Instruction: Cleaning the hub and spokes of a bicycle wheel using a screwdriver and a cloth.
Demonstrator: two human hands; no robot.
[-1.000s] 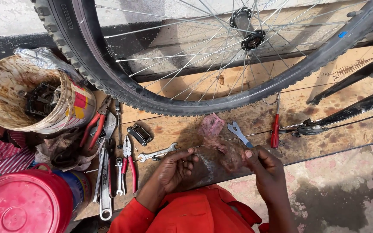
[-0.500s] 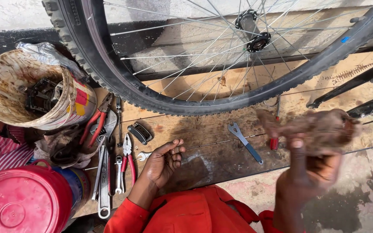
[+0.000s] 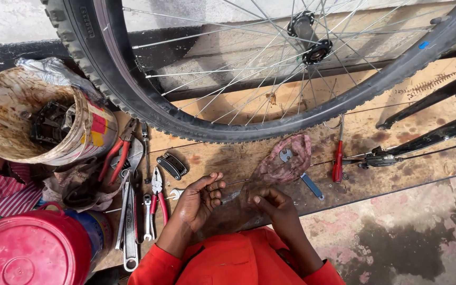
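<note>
Thin spoke [image 3: 237,182] between both hands' fingers [image 3: 213,191], pink rag [image 3: 286,158] just beyond

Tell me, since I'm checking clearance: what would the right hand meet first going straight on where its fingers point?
Probably the left hand; the right hand points leftward at it.

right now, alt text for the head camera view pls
A person in an orange top holds a thin metal spoke between the left hand and right hand over a wooden board. A bicycle wheel stands above; pliers, wrenches, a pink rag, a red screwdriver and a stained bucket lie around.
</note>
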